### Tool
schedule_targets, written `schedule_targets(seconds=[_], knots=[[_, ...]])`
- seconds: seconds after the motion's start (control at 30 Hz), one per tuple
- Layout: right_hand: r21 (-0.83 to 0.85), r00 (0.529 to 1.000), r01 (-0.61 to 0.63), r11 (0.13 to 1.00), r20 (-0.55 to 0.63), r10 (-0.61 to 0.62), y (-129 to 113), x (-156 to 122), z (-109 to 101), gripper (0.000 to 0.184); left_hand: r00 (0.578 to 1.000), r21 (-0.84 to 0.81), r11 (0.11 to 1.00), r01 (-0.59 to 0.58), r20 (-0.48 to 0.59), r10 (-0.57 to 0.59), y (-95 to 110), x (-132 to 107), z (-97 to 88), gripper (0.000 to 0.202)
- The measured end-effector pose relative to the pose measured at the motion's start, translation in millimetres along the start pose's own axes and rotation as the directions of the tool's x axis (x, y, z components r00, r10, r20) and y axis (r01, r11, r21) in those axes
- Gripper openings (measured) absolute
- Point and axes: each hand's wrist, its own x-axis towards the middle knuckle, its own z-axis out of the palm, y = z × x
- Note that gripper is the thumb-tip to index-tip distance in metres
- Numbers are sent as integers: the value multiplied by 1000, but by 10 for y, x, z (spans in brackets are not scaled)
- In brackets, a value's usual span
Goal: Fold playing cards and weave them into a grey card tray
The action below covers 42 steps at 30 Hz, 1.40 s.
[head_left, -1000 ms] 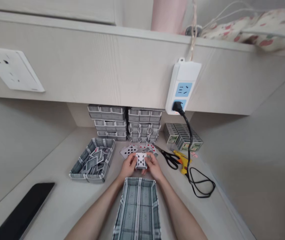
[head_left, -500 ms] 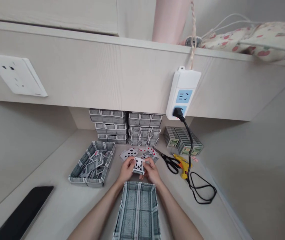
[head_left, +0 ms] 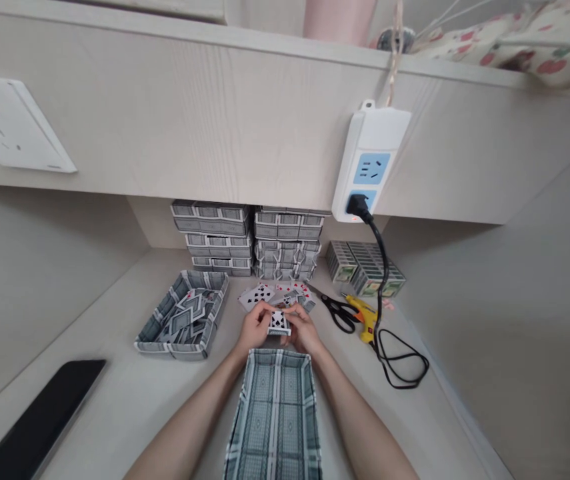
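My left hand and my right hand both pinch one playing card, a black spade card that looks bent between the fingers. They hold it just above the desk, behind the far end of a tray made of card backs that lies between my forearms. Loose face-up cards are spread on the desk right behind my hands.
A second card tray with folded cards in it sits to the left. Stacked trays and card boxes line the back. Scissors, a yellow glue gun with its black cord, a power strip and a dark phone are around.
The card between my hands has gone from nearly flat to shorter and folded. My hands stay in the same spot; the camera tilted slightly.
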Motion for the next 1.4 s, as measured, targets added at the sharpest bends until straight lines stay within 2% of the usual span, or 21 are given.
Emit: schedule_targets(seconds=[0.13,0.23,0.33,0.47,0.6,0.73,0.83,0.97,1.1,1.23,1.33,1.4], knots=[[78,998,-34,996,63,29,-31,9,-40,20,999,74,996,-40,20,39,19,-23,-7,16],[139,985,-118,983,146,98,-74,-2,-59,27,996,111,991,-80,53,75,57,-38,-25,18],[108,972,-191,976,162,172,-102,-10,-65,36,992,162,981,-110,82,98,86,-39,-52,19],[21,959,-211,977,196,203,-102,-7,-78,30,987,190,973,-130,115,109,70,-32,-83,18],[-14,983,-127,992,129,128,-47,8,-63,27,986,125,987,-103,142,85,36,-37,-109,16],[-95,999,-12,995,45,16,41,16,3,28,994,11,998,-61,92,60,33,-35,-126,25],[-156,1000,24,988,17,-21,75,13,42,29,997,178,982,-56,64,45,28,-16,-112,24],[-201,1000,18,979,-10,-21,55,3,44,29,992,462,879,-118,101,80,-13,17,-76,35],[-279,997,69,958,2,-71,15,-5,1,25,970,531,815,-233,189,155,-41,22,-73,36],[-348,994,104,932,20,-103,30,9,-53,27,951,592,746,-306,225,212,-30,4,-84,34],[-365,989,133,921,-4,-145,58,22,-55,27,953,608,734,-302,215,214,-32,2,-83,36],[-331,989,129,935,-31,-148,66,27,-29,25,970,580,778,-241,153,187,-47,9,-79,38]])
